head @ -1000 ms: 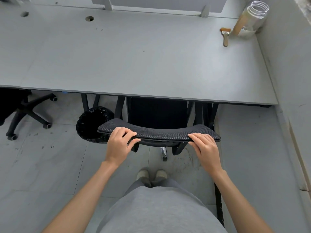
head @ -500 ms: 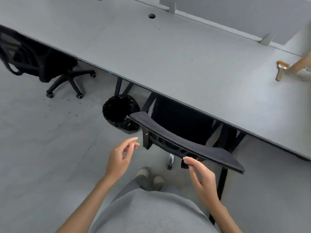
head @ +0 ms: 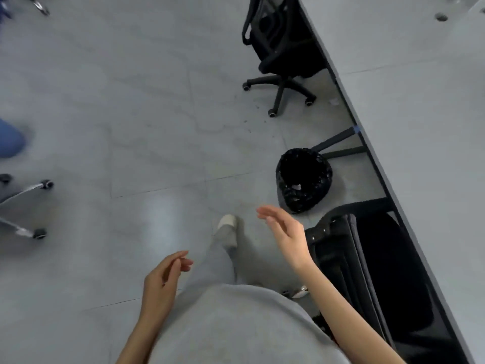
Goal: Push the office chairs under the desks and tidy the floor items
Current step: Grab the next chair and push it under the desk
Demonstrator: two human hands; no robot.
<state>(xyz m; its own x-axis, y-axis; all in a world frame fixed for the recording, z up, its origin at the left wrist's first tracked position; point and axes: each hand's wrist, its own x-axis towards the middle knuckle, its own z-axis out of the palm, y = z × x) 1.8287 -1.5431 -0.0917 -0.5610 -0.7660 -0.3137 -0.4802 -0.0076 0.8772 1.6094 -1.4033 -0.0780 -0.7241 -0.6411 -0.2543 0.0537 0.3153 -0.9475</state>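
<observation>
At 4 o'clock, near chair (head: 367, 271) sits tucked under desk (head: 420, 127); left hand (head: 162, 282) and right hand (head: 286, 232) have let go, fingers relaxed, empty. Second chair (head: 278, 48) at 1 o'clock comes next.

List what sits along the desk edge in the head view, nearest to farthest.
Tucked-in black chair → black-lined waste bin → second black chair, its wheeled base out on the floor.

On the grey tiled floor (head: 147, 106) stand a black-lined bin (head: 303, 179) and two black office chairs (head: 283, 48) (head: 367, 271).
</observation>
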